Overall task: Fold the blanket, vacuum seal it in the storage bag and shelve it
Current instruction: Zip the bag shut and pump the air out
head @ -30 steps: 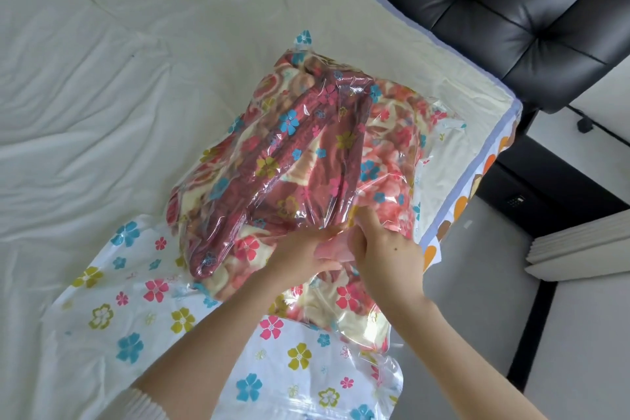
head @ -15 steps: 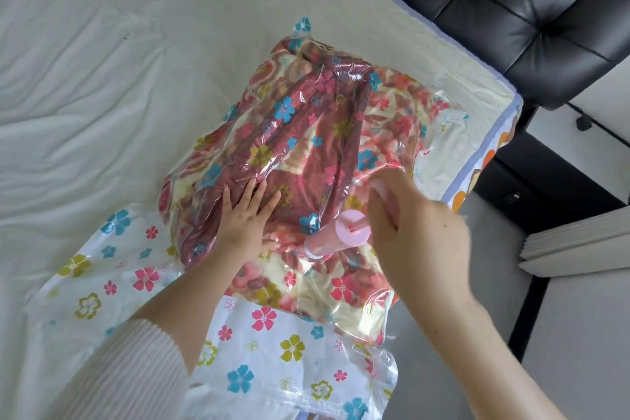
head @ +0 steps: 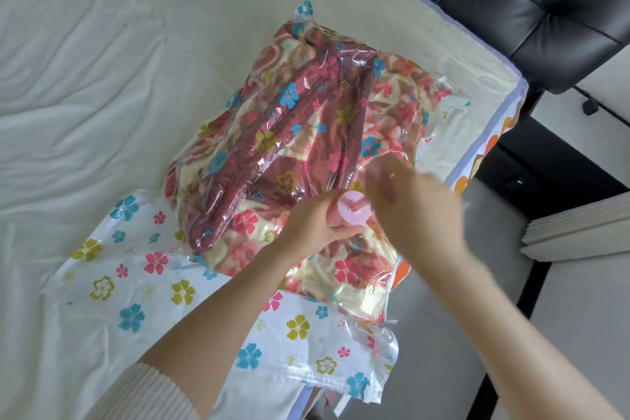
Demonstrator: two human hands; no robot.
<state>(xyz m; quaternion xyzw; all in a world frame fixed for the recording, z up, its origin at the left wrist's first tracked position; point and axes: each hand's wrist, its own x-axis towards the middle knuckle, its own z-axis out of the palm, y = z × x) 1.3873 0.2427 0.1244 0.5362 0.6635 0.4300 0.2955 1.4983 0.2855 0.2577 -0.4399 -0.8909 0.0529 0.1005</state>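
Closest to me, a ribbed cream sleeve [head: 150, 392] covers the left forearm, cut off by the lower edge. Beyond it lies the flat, empty end of the storage bag [head: 146, 286], clear plastic printed with blue, pink and yellow flowers, its near edge running out of view.

The left hand [head: 312, 227] is curled closed around the body of a pink hand pump [head: 353, 208], which stands on the bag; only the round top shows, and the part where it meets the bag is hidden under the fingers. The right hand [head: 412, 204] is smeared with motion blur just beside the pump top. Something pinkish shows at its fingers, perhaps the plunger handle, but I cannot tell whether it grips anything or how far it is open.

Half a second ago the left hand lay flat and spread on the bag while the pump tilted over; now it has closed around the pump, which stands more upright.

Farther on, the folded blanket [head: 306, 133], maroon, cream and pink, fills the bag on the white bed [head: 102, 78]. A black tufted headboard [head: 528, 3] rises beyond.
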